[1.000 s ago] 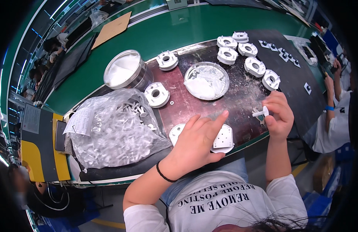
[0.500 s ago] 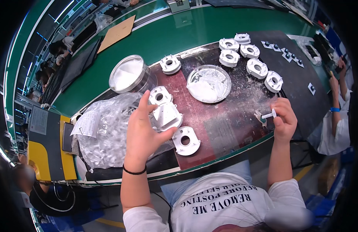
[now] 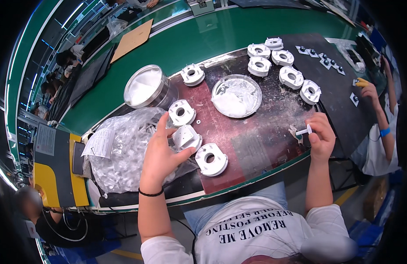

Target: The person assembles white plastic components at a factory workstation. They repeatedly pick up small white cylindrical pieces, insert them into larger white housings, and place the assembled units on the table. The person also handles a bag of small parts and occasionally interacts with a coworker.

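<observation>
My left hand (image 3: 160, 154) is open, thumb and fingers spread around a white plastic housing (image 3: 193, 141) with a small square-faced white part (image 3: 183, 137) tilted on it. The thumb tip is at its near edge; I cannot tell if it touches. Similar round housings with a centre hole lie just beyond (image 3: 188, 118) and nearer me (image 3: 218, 166). Over the table's right side, my right hand (image 3: 323, 137) pinches a white plastic stem with a round flange (image 3: 308, 130). Whitish paste-like stuff (image 3: 294, 130) shows by the stem's tip.
A shallow round dish (image 3: 238, 86) holds white paste, with a clear tub (image 3: 144, 83) farther left. A large plastic bag of white parts (image 3: 120, 154) lies left. Several housings (image 3: 259, 66) stand far right, near small black-and-white pieces (image 3: 325, 61). Another person's hand (image 3: 369, 91) is at the right.
The square-faced part looks smaller and lower between my left fingers, on the housing. A small white ring now shows beyond it. My right hand barely moved; the other person's hand shifted.
</observation>
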{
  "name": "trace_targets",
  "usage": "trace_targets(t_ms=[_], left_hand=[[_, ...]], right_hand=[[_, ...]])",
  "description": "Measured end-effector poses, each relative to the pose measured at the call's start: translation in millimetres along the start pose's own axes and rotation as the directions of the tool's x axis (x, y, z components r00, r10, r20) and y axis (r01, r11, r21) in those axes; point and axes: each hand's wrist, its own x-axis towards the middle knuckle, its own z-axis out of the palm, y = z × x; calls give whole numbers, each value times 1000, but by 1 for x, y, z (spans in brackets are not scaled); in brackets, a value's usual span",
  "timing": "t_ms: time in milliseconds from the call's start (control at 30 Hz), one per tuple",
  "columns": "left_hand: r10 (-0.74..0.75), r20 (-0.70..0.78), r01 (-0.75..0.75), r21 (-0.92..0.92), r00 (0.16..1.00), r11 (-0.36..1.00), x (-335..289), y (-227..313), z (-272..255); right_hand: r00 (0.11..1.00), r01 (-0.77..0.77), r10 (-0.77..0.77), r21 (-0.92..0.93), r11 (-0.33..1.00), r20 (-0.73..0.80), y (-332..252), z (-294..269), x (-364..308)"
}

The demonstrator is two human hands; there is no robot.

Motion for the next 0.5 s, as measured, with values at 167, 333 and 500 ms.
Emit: trace_targets(t_ms=[167,333,500], left_hand=[[3,-12,-3,45,1000,999,-2,-3,0],[-16,-38,18,44,999,999,0,5,2],[5,-89,-8,-30,996,1000,-3,-3,7]], right_hand=[[1000,-7,7,-8,1000,-2,0,2,-3],[1000,15,-16,-27,1000,-20,-1,-2,-3],[1000,-1,0,-44,999,-26,-2,-11,-3]])
